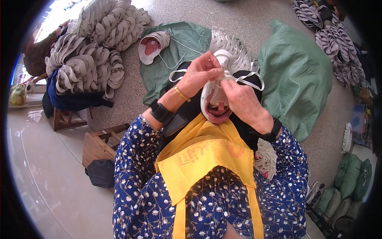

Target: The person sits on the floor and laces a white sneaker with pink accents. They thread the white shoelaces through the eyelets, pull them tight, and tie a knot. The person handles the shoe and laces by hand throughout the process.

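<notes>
A white shoe (209,95) with a pink lining lies across my lap, its heel opening toward me and its toe pointing away. My left hand (197,75) is closed in a pinch on the white shoelace (177,75) over the lacing, while a loop of lace hangs out at the left. Closed fingers of my right hand (246,101) meet the left ones at the lacing, also on the lace. Another lace loop sticks out to the right. Exactly where the fingertips grip is partly hidden. A yellow apron (199,159) covers my lap below the shoe.
Beyond at the left, another shoe (153,47) with loose laces lies on a green sheet (187,34). Heaped pale shoe uppers (85,65) stand at the left; a full green sack (294,79) sits at the right. A wooden stool (99,147) is beside my left arm. White laces (266,159) hang near my right elbow.
</notes>
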`<action>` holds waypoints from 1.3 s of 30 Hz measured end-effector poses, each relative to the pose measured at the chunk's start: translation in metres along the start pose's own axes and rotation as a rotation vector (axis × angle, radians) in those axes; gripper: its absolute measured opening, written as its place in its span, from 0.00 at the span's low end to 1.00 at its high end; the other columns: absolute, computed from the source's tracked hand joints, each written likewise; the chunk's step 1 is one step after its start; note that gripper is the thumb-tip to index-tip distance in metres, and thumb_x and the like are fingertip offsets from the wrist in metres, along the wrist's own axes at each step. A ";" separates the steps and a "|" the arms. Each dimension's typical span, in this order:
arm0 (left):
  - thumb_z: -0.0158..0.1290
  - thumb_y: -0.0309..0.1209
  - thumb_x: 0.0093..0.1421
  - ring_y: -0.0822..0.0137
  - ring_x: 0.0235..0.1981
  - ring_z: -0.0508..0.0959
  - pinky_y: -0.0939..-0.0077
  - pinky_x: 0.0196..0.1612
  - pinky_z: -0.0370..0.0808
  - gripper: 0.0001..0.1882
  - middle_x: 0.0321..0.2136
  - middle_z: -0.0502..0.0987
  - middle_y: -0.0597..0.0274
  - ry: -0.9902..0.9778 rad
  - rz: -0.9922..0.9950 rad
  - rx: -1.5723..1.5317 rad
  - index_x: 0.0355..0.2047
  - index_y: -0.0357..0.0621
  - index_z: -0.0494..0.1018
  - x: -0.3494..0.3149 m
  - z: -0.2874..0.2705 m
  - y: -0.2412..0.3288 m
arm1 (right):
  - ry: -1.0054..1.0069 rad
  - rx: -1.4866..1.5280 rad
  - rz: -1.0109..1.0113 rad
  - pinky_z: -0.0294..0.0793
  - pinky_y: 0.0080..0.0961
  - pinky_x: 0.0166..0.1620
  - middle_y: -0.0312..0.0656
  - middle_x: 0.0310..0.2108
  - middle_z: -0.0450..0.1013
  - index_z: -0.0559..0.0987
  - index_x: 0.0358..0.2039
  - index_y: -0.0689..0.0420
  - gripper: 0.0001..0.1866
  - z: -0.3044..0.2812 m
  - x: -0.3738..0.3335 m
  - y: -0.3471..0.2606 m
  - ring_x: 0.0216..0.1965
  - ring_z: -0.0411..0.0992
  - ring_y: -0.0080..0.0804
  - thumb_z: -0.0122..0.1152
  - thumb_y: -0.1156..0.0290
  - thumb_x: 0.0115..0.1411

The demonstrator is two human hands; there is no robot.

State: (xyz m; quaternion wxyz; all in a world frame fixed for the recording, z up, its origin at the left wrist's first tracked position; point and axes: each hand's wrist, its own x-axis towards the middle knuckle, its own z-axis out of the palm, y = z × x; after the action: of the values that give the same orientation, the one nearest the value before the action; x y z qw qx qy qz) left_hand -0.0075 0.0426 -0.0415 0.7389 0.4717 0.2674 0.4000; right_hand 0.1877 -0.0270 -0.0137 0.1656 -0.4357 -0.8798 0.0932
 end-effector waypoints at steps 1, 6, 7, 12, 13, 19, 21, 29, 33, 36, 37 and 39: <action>0.59 0.25 0.66 0.80 0.33 0.74 0.85 0.35 0.70 0.06 0.33 0.78 0.69 -0.032 -0.014 -0.026 0.37 0.46 0.71 -0.005 -0.004 0.002 | 0.008 0.001 0.002 0.79 0.38 0.30 0.48 0.33 0.73 0.72 0.40 0.61 0.15 -0.002 -0.009 0.004 0.30 0.78 0.50 0.62 0.79 0.52; 0.59 0.25 0.65 0.78 0.30 0.72 0.84 0.33 0.68 0.07 0.31 0.75 0.69 -0.003 -0.078 0.140 0.36 0.48 0.70 -0.061 -0.065 0.056 | 0.138 0.068 0.162 0.74 0.42 0.31 0.48 0.32 0.72 0.74 0.37 0.60 0.01 -0.038 -0.074 0.034 0.30 0.75 0.53 0.57 0.78 0.66; 0.58 0.24 0.65 0.77 0.31 0.71 0.83 0.35 0.69 0.08 0.31 0.72 0.70 -0.018 -0.099 0.128 0.36 0.48 0.68 -0.076 -0.088 0.073 | 0.171 0.055 0.236 0.74 0.44 0.32 0.49 0.32 0.72 0.75 0.37 0.60 0.01 -0.044 -0.093 0.044 0.31 0.75 0.54 0.57 0.78 0.66; 0.57 0.23 0.63 0.80 0.27 0.65 0.85 0.27 0.60 0.11 0.28 0.69 0.71 0.239 -0.053 0.281 0.35 0.49 0.64 -0.177 -0.209 0.148 | 0.330 -0.116 0.647 0.72 0.33 0.31 0.48 0.28 0.73 0.74 0.35 0.59 0.02 -0.078 -0.219 0.123 0.26 0.74 0.41 0.58 0.77 0.67; 0.57 0.24 0.64 0.80 0.26 0.65 0.85 0.26 0.60 0.10 0.27 0.69 0.71 0.193 -0.130 0.324 0.35 0.48 0.65 -0.181 -0.206 0.150 | 0.293 -0.080 0.716 0.71 0.31 0.30 0.46 0.28 0.74 0.74 0.35 0.59 0.03 -0.081 -0.230 0.125 0.25 0.73 0.36 0.58 0.77 0.67; 0.59 0.28 0.66 0.78 0.26 0.69 0.78 0.29 0.69 0.07 0.26 0.74 0.71 0.057 -0.301 1.097 0.33 0.40 0.73 -0.128 -0.136 0.103 | 0.259 0.182 0.701 0.69 0.19 0.26 0.37 0.36 0.81 0.82 0.43 0.59 0.07 -0.067 -0.175 0.090 0.21 0.70 0.18 0.64 0.76 0.64; 0.61 0.25 0.64 0.79 0.31 0.73 0.80 0.34 0.74 0.07 0.29 0.73 0.70 0.094 -0.144 1.065 0.36 0.39 0.73 -0.092 -0.083 0.078 | 0.277 0.342 0.706 0.70 0.19 0.25 0.37 0.40 0.81 0.82 0.47 0.59 0.11 -0.059 -0.138 0.070 0.22 0.72 0.17 0.66 0.76 0.63; 0.60 0.27 0.64 0.76 0.33 0.72 0.79 0.36 0.74 0.09 0.34 0.69 0.66 -0.060 0.097 0.902 0.40 0.38 0.72 -0.014 -0.008 0.017 | 0.112 0.711 0.623 0.73 0.21 0.25 0.43 0.38 0.80 0.81 0.44 0.64 0.10 -0.033 -0.036 0.025 0.22 0.75 0.23 0.65 0.76 0.64; 0.59 0.29 0.65 0.77 0.33 0.70 0.79 0.36 0.72 0.08 0.32 0.66 0.68 -0.179 -0.107 0.747 0.36 0.37 0.72 -0.014 -0.009 0.023 | 0.095 0.594 0.534 0.73 0.26 0.27 0.43 0.29 0.79 0.82 0.39 0.65 0.08 -0.027 -0.026 0.030 0.21 0.74 0.25 0.65 0.72 0.64; 0.60 0.29 0.64 0.78 0.32 0.68 0.79 0.35 0.70 0.09 0.32 0.66 0.68 -0.188 -0.020 0.970 0.33 0.37 0.72 -0.021 -0.008 0.029 | 0.036 0.556 0.568 0.72 0.27 0.28 0.42 0.22 0.77 0.82 0.35 0.65 0.09 -0.026 -0.027 0.033 0.20 0.72 0.24 0.66 0.70 0.64; 0.60 0.29 0.64 0.79 0.32 0.67 0.80 0.35 0.69 0.10 0.32 0.65 0.69 -0.144 -0.054 0.931 0.32 0.37 0.71 -0.020 -0.009 0.026 | 0.034 0.576 0.576 0.71 0.26 0.27 0.41 0.21 0.76 0.82 0.34 0.65 0.10 -0.024 -0.027 0.034 0.20 0.71 0.22 0.66 0.70 0.64; 0.61 0.28 0.64 0.81 0.32 0.66 0.81 0.34 0.67 0.11 0.32 0.65 0.71 -0.058 -0.120 0.851 0.29 0.38 0.70 -0.016 -0.011 0.016 | 0.031 0.615 0.595 0.69 0.24 0.26 0.39 0.19 0.74 0.81 0.32 0.65 0.10 -0.019 -0.031 0.036 0.20 0.69 0.19 0.66 0.69 0.63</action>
State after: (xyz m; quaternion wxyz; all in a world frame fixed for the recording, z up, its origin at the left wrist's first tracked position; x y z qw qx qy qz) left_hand -0.0302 0.0381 -0.0313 0.5079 0.7289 0.4146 0.1969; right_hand 0.2388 -0.0292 -0.0134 0.2671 -0.6022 -0.6445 0.3882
